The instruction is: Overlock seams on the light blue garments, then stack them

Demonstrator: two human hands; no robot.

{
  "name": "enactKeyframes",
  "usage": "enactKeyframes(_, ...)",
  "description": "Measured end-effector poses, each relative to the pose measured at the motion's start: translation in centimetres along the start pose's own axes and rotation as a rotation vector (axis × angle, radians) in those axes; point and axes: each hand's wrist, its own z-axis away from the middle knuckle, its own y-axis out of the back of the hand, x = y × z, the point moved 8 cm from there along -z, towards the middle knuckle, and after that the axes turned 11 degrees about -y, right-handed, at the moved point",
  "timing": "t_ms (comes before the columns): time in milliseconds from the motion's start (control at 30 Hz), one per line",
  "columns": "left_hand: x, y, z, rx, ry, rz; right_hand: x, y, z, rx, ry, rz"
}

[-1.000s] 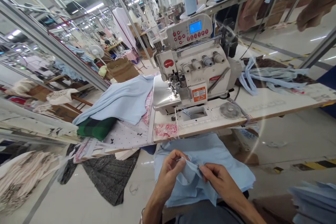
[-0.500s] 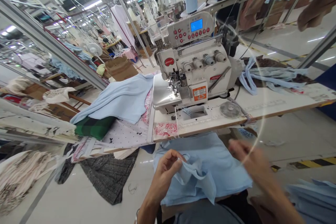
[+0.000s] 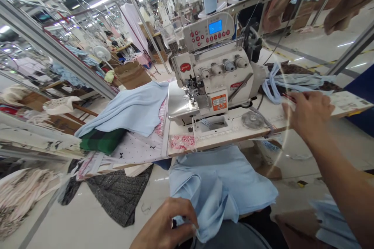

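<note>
A light blue cloth piece (image 3: pixel 222 190) lies spread and folded over my lap, just in front of the sewing table. At the bottom of the view, my left hand (image 3: pixel 166 221) pinches a folded edge of it. My right hand (image 3: pixel 309 114) is stretched out over the right end of the table, away from the cloth. Its fingertips are at a small red-handled tool (image 3: pixel 288 97), possibly thread snips. I cannot tell whether those fingers grip it. A tangle of pale blue strips (image 3: pixel 292 81) lies just beyond that hand.
A white overlock sewing machine (image 3: pixel 212 78) stands on the table, with thread cones above it. Left of it lie a pale blue garment, green plaid cloth and dotted white fabric. A stack of blue cloth pieces (image 3: pixel 330 221) sits at lower right. Dark fabric lies on the floor.
My right hand has moved from near the cloth out to the right end of the table. My left hand has dropped lower with the folded cloth edge.
</note>
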Motion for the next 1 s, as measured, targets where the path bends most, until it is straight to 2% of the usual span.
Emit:
enactKeyframes(33,-0.4,-0.1,0.5,-0.007,0.037,-0.034,0.1,-0.6,2.6,-0.057,0.002,-0.041)
enactKeyframes(100,-1.1,-0.4,1.3,-0.031,0.092,-0.079,0.0,-3.9,9.6,-0.358,0.031,-0.14)
enactKeyframes(167,-1.6,-1.1,1.8,-0.085,0.123,-0.092,-0.2,-8.0,18.1,-0.725,0.053,-0.24)
enactKeyframes(200,-1.8,-1.4,1.8,-0.112,0.139,-0.097,-0.2,-9.7,22.1,-0.849,0.029,-0.294)
enactKeyframes(267,-1.9,-2.5,1.4,-0.211,0.155,-0.11,0.0,-11.9,27.6,-0.892,-0.023,-0.349)
enactKeyframes(333,-1.4,-3.6,-0.3,-0.323,0.108,-0.147,0.1,-13.1,30.4,-0.871,-0.071,-0.4)
enactKeyframes(400,-0.3,-4.0,-3.4,-0.331,-0.001,-0.222,0.3,-13.1,30.9,-0.829,-0.11,-0.443)
enactKeyframes(500,0.5,-3.4,-9.2,-0.16,-0.134,-0.348,1.0,-11.9,29.2,-0.751,-0.143,-0.481)
enactKeyframes(567,-0.3,-4.4,-12.2,-0.216,-0.169,-0.417,1.4,-10.8,27.8,-0.713,-0.138,-0.497)
enactKeyframes(633,-2.2,-6.0,-13.7,-0.36,-0.17,-0.481,1.6,-9.7,26.7,-0.678,-0.121,-0.515)
enactKeyframes(700,-4.2,-7.0,-14.0,-0.465,-0.155,-0.517,1.7,-8.6,26.1,-0.637,-0.111,-0.528)
enactKeyframes(833,-6.6,-6.6,-12.5,-0.516,-0.126,-0.518,1.3,-7.2,25.4,-0.598,-0.088,-0.539)
enactKeyframes(933,-6.1,-4.5,-11.4,-0.459,-0.121,-0.506,-0.4,-6.2,24.3,-0.524,-0.011,-0.593)
enactKeyframes(1000,-4.5,-1.9,-10.9,-0.325,-0.151,-0.452,-2.1,-5.6,23.2,-0.468,0.055,-0.636)
